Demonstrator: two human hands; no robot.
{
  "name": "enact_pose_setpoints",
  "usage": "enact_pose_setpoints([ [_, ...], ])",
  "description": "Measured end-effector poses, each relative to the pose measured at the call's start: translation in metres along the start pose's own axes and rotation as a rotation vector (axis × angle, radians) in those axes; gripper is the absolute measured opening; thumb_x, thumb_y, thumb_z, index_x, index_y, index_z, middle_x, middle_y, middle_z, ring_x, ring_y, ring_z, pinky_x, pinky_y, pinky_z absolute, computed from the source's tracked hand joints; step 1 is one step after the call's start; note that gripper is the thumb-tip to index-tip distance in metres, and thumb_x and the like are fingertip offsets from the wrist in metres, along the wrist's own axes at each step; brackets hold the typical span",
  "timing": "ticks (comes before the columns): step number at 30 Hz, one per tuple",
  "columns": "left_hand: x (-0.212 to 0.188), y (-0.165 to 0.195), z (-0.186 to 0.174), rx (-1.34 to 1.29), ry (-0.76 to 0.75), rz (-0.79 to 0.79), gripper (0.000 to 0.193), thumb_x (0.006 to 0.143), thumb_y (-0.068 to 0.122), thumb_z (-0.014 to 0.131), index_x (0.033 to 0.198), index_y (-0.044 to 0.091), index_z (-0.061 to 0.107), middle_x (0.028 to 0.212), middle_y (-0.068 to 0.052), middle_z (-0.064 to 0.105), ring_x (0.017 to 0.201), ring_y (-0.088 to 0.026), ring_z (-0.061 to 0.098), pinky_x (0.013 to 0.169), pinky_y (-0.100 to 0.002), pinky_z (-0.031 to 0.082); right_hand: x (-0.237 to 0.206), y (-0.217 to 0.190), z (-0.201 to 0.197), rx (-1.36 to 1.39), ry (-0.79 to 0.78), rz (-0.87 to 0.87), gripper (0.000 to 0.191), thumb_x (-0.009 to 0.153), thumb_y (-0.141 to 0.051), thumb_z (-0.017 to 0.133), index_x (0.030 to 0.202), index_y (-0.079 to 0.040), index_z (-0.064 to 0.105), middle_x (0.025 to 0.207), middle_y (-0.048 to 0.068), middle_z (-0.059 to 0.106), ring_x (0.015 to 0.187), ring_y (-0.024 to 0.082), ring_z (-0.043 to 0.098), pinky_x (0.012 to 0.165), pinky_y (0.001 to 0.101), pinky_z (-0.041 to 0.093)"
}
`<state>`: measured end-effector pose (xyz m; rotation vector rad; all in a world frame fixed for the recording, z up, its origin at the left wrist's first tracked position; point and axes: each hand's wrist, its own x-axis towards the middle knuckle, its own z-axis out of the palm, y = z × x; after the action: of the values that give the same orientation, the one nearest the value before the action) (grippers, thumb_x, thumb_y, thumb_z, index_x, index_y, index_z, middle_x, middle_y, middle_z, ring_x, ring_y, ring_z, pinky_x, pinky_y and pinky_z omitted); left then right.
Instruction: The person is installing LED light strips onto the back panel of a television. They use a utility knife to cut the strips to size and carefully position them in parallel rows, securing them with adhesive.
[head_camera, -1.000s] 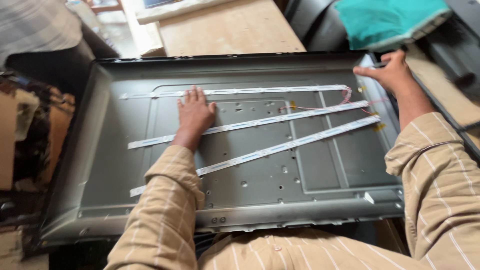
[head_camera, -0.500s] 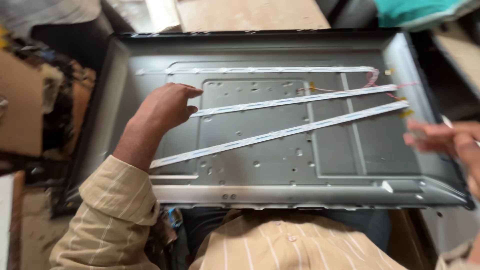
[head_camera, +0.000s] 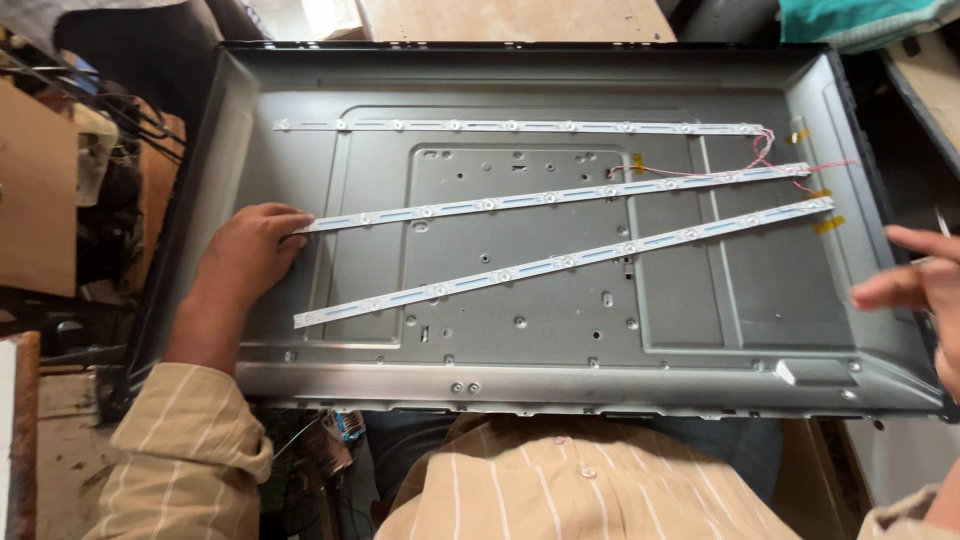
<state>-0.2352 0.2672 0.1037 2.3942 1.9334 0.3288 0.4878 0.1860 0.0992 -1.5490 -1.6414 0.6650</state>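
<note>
A large grey metal television back panel lies flat in front of me. Three white light strips lie in it: the top strip runs straight, while the middle strip and lower strip lie slanted and loose. Thin red wires join the strips at their right ends. My left hand rests on the panel with its fingertips on the left end of the middle strip. My right hand hovers at the panel's right edge, fingers apart, holding nothing that I can see.
A wooden board lies beyond the panel's far edge. Brown cardboard and tangled dark cables crowd the left side. A teal cloth shows at the top right. My striped shirt fills the near edge.
My left hand slid from the panel's middle to the left end of the middle strip. My right hand left the top right corner and came down to the right edge.
</note>
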Motion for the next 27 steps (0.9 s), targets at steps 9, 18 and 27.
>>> enact_pose_setpoints([
  [9,0.014,-0.002,0.012,0.267,-0.012,0.056,0.018,0.1,0.027,0.069,0.112,0.021,0.08,0.114,-0.003,0.074,0.104,-0.025,0.072,0.087,-0.04,0.06,0.075,-0.072,0.038,-0.453,-0.261,0.001,0.035,0.085,-0.032,0.078,0.114,-0.013,0.077,0.113,0.011,0.077,0.105,0.028,0.072,0.093,0.0409,0.054],
  [18,0.014,-0.043,0.034,0.184,0.091,0.077,0.02,0.094,0.019,0.071,0.113,0.017,0.075,0.118,-0.003,0.071,0.109,-0.024,0.07,0.089,-0.037,0.058,0.089,-0.03,0.092,-0.573,-0.248,-0.399,0.047,0.087,-0.039,0.076,0.122,-0.009,0.068,0.115,0.012,0.074,0.103,0.033,0.069,0.092,0.0441,0.055],
  [27,0.025,-0.096,0.079,0.194,0.152,0.181,0.016,0.109,0.001,0.065,0.122,0.01,0.07,0.112,-0.005,0.071,0.104,-0.018,0.067,0.098,-0.031,0.054,0.077,-0.044,0.087,-0.657,-0.251,-0.135,0.028,0.087,-0.039,0.077,0.101,-0.015,0.075,0.081,0.011,0.072,0.078,0.031,0.071,0.069,0.0453,0.056],
])
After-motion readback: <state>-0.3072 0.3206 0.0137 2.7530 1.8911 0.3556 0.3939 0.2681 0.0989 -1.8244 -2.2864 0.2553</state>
